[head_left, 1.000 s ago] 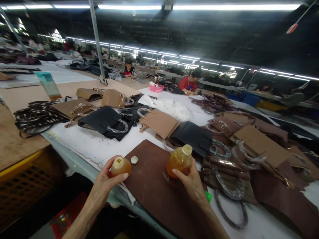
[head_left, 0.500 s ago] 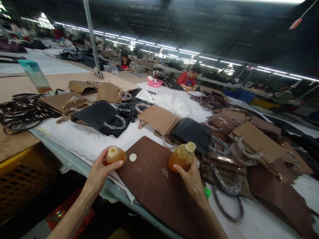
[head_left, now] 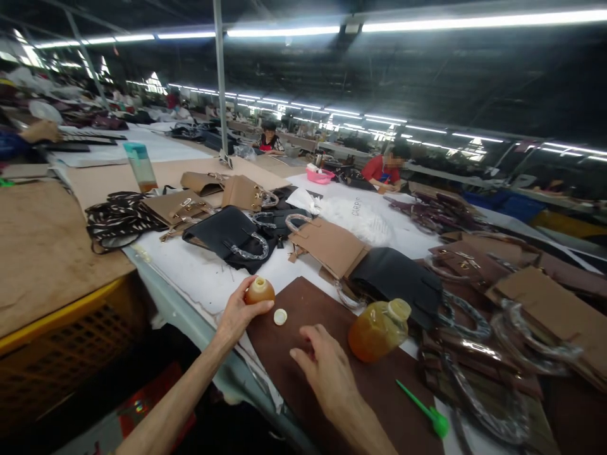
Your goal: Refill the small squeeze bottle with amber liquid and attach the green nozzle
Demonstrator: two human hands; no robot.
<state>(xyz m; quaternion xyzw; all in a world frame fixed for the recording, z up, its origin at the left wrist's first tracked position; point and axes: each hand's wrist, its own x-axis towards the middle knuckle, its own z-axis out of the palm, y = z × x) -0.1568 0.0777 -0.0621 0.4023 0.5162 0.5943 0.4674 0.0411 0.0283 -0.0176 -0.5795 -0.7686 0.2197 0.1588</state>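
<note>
The small bottle (head_left: 260,293) and large bottle (head_left: 374,335) are amber with cream necks, the large one yellower toward its top. The cap (head_left: 280,317) is off-white, the sheet (head_left: 308,303) plain dark brown. At five o'clock the stick (head_left: 420,404) is bright green; at nine, the cloth (head_left: 116,218) is black with pale zebra-like streaks; at twelve, the basin (head_left: 319,176) is pink; at eight, the crate (head_left: 71,354) is yellow.

Long ceiling tubes (head_left: 484,22) give bright white streaks against a dim, hazy roof (head_left: 450,69), window light (head_left: 154,83) glows overexposed far off, glare catches the plastic-wrapped handles (head_left: 502,404), shadow fills the space under the table (head_left: 190,316), and distant rows look soft.
</note>
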